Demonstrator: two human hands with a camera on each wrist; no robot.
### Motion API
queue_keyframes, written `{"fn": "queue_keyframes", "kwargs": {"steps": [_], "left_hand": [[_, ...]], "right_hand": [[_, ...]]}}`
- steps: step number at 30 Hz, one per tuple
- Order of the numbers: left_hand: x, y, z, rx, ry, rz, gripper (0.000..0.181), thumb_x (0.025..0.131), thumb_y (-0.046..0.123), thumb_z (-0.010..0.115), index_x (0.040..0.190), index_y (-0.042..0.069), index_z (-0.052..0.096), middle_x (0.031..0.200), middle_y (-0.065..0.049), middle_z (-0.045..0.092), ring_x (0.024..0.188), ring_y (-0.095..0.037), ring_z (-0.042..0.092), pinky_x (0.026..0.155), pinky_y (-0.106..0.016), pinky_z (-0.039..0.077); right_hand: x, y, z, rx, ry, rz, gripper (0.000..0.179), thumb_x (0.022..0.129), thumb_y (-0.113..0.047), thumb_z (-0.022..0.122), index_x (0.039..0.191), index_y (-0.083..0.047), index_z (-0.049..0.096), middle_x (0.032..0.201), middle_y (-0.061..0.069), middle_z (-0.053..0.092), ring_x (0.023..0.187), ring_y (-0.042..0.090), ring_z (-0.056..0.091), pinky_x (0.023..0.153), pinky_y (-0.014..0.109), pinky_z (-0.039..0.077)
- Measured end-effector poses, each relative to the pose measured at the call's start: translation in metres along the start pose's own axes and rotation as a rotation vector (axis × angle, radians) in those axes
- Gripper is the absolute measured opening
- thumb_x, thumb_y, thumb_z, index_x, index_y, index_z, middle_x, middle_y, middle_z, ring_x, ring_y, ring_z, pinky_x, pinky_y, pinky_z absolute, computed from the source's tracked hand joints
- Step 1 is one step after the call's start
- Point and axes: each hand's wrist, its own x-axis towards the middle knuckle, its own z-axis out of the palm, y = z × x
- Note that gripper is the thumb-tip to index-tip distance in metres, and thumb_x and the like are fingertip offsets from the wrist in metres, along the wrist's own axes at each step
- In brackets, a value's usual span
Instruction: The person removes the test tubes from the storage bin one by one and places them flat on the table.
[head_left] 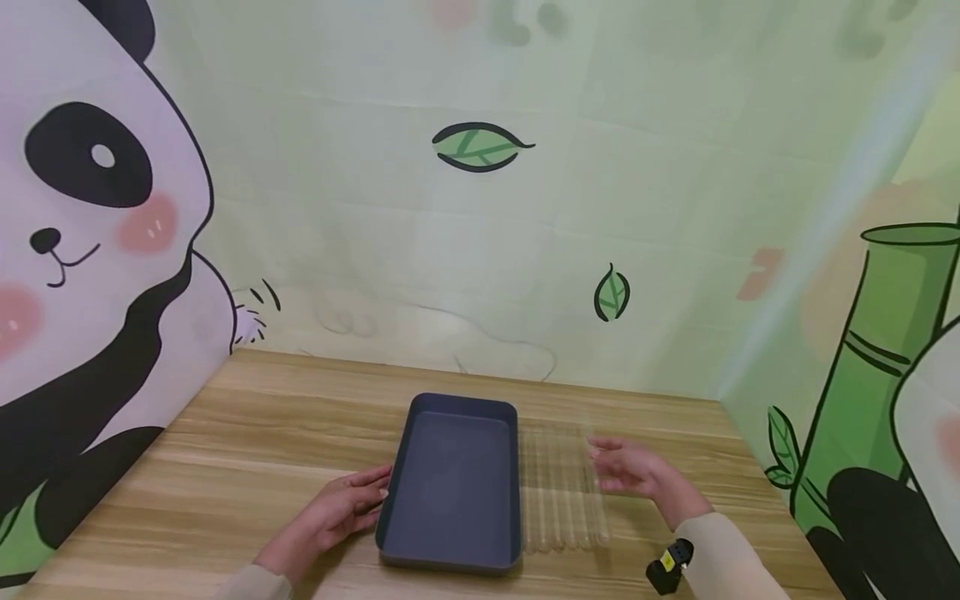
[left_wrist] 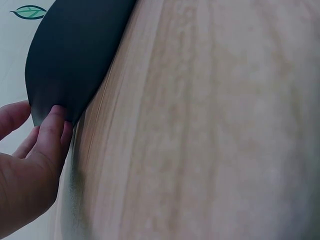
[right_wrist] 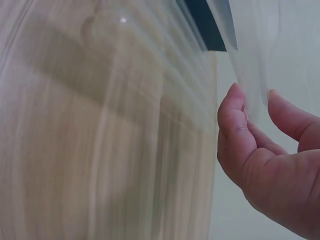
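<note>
A dark blue-grey rectangular tray (head_left: 450, 492) with raised walls lies on the table, its inside bare. My left hand (head_left: 341, 510) touches the tray's left wall; in the left wrist view its fingers (left_wrist: 50, 132) rest against the outer side and the thumb is at the rim. To the right of the tray is a clear ribbed plastic piece (head_left: 562, 487), blurred and see-through. My right hand (head_left: 637, 471) pinches its right edge between thumb and fingers, as the right wrist view shows the transparent edge (right_wrist: 252, 95) between them.
The wood-grain table (head_left: 300, 417) runs back to a light green wall cloth (head_left: 360, 208) printed with pandas, leaves and bamboo. A small black device with a yellow mark (head_left: 669, 567) sits by the right sleeve.
</note>
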Motion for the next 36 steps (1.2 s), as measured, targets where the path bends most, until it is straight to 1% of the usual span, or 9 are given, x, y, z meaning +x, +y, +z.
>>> {"fn": "queue_keyframes", "kwargs": {"steps": [3, 7, 12, 16, 21, 28, 36], "left_hand": [[0.0, 0.0, 0.0, -0.004, 0.001, -0.001, 0.066, 0.099, 0.006, 0.06, 0.156, -0.008, 0.03, 0.164, -0.028, 0.028, 0.106, -0.003, 0.066, 0.092, -0.027, 0.058], [-0.001, 0.0, 0.0, -0.003, 0.0, -0.001, 0.067, 0.098, 0.007, 0.06, 0.156, -0.008, 0.029, 0.164, -0.028, 0.029, 0.106, -0.003, 0.066, 0.092, -0.027, 0.058], [-0.001, 0.0, -0.001, -0.003, 0.0, -0.001, 0.066, 0.098, 0.006, 0.06, 0.155, -0.008, 0.03, 0.164, -0.028, 0.029, 0.106, -0.003, 0.066, 0.092, -0.028, 0.058], [-0.001, -0.002, -0.001, -0.004, 0.004, 0.001, 0.065, 0.098, 0.006, 0.06, 0.155, -0.008, 0.031, 0.164, -0.028, 0.029, 0.107, -0.003, 0.065, 0.093, -0.028, 0.058], [0.0, -0.002, -0.001, -0.001, 0.005, 0.004, 0.065, 0.099, 0.006, 0.059, 0.155, -0.008, 0.031, 0.164, -0.028, 0.029, 0.108, -0.003, 0.065, 0.093, -0.028, 0.057], [-0.002, -0.001, 0.0, -0.003, 0.001, 0.003, 0.066, 0.099, 0.006, 0.059, 0.156, -0.009, 0.03, 0.163, -0.029, 0.029, 0.108, -0.003, 0.065, 0.092, -0.027, 0.058], [-0.003, 0.0, 0.0, -0.007, 0.005, -0.003, 0.065, 0.099, 0.006, 0.059, 0.155, -0.009, 0.031, 0.163, -0.028, 0.031, 0.106, -0.002, 0.065, 0.09, -0.026, 0.058]], "right_hand": [[0.0, 0.002, -0.001, 0.027, 0.007, 0.017, 0.063, 0.106, -0.009, 0.05, 0.156, 0.013, 0.018, 0.109, 0.001, 0.056, 0.092, 0.008, 0.058, 0.071, 0.018, 0.059], [0.002, 0.005, -0.002, 0.062, 0.019, 0.031, 0.062, 0.106, -0.007, 0.049, 0.155, 0.014, 0.019, 0.098, -0.003, 0.059, 0.084, 0.004, 0.059, 0.069, 0.018, 0.059], [0.01, 0.012, -0.004, 0.06, 0.046, 0.046, 0.061, 0.106, -0.008, 0.049, 0.156, 0.013, 0.02, 0.088, -0.008, 0.062, 0.08, 0.002, 0.06, 0.07, 0.019, 0.058], [0.015, 0.016, -0.004, 0.023, 0.072, 0.051, 0.062, 0.106, -0.009, 0.05, 0.156, 0.012, 0.02, 0.087, -0.009, 0.063, 0.081, 0.002, 0.06, 0.073, 0.021, 0.058], [0.019, 0.018, -0.003, -0.03, 0.114, 0.06, 0.062, 0.105, -0.009, 0.052, 0.155, 0.013, 0.023, 0.093, -0.007, 0.062, 0.086, 0.006, 0.058, 0.075, 0.024, 0.058], [0.024, 0.018, 0.0, -0.029, 0.171, 0.1, 0.057, 0.104, -0.006, 0.054, 0.152, 0.012, 0.03, 0.09, -0.005, 0.06, 0.084, 0.008, 0.057, 0.071, 0.024, 0.057], [0.027, 0.018, 0.004, -0.061, 0.199, 0.119, 0.056, 0.104, -0.005, 0.052, 0.151, 0.012, 0.03, 0.089, -0.003, 0.061, 0.082, 0.008, 0.056, 0.071, 0.024, 0.056]]}}
